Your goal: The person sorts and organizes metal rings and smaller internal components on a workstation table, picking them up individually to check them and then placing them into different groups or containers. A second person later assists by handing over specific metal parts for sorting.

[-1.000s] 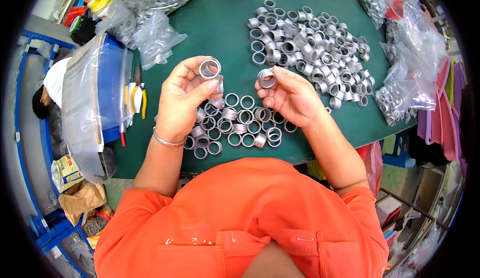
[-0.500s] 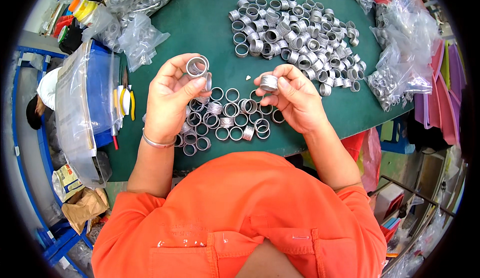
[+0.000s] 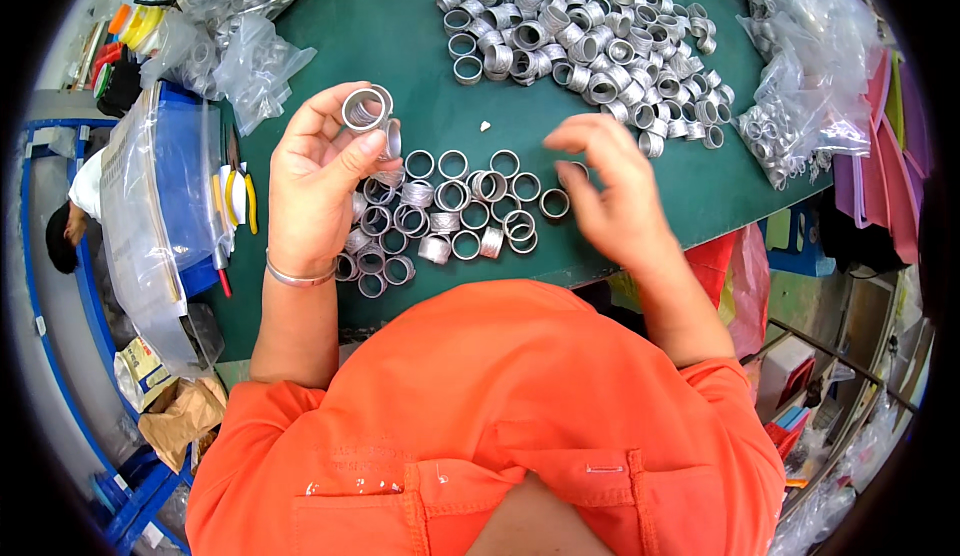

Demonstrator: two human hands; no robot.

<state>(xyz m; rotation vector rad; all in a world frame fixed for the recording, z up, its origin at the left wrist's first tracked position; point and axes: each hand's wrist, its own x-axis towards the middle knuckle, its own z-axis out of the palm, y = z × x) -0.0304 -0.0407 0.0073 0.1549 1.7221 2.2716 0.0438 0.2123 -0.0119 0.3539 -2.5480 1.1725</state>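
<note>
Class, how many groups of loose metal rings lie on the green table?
2: a larger group farther away, right of centre, and a smaller group nearer the orange shirt. Plastic bags may hide others.

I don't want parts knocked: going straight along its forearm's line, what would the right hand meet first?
The right hand would probably meet the near edge of the large ring pile, though depth is unclear and it might pass above.
</note>
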